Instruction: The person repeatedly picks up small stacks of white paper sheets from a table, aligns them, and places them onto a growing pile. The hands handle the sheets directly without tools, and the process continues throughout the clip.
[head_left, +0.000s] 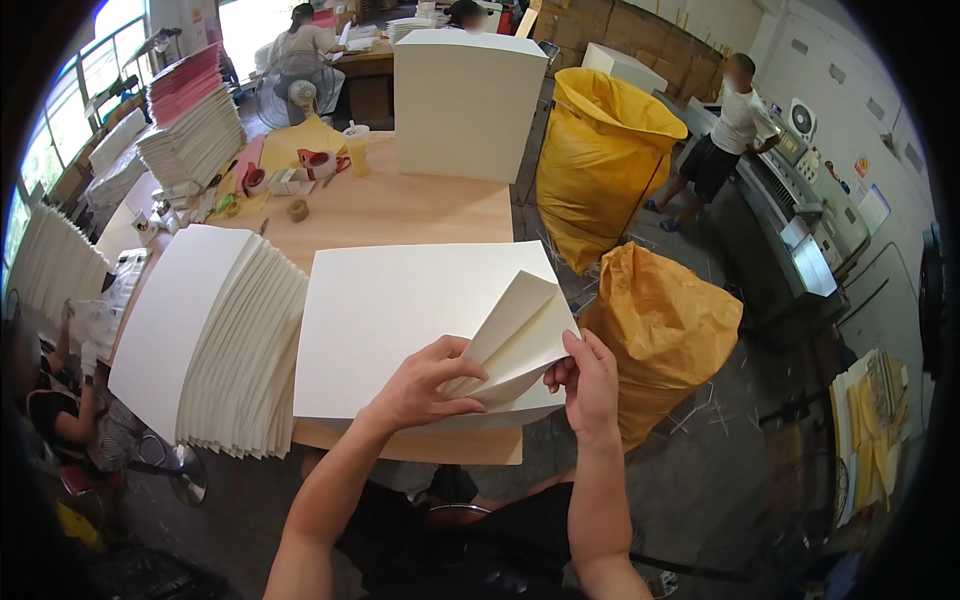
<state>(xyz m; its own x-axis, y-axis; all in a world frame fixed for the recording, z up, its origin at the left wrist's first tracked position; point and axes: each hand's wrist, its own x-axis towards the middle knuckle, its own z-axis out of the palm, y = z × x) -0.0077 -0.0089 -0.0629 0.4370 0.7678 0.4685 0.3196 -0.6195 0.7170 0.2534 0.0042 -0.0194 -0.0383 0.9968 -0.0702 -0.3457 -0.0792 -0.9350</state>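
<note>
A thick stack of large white paper sheets (400,300) lies in front of me on the table. At its near right corner several sheets are lifted and bent over into a folded flap (520,305). My left hand (425,385) grips the near edge of these sheets, thumb and curved fingers on either side of it. On the right side of the flap, my right hand (588,375) pinches the sheets' corner between thumb and fingers. How many sheets each hand holds cannot be made out.
Left of my stack leans a fanned pile of white sheets (215,340). A tall white block of paper (465,105) stands at the table's far edge. Tape rolls (297,210) and a drink cup (356,148) sit far left. Yellow sacks (610,150) line the right; other people work nearby.
</note>
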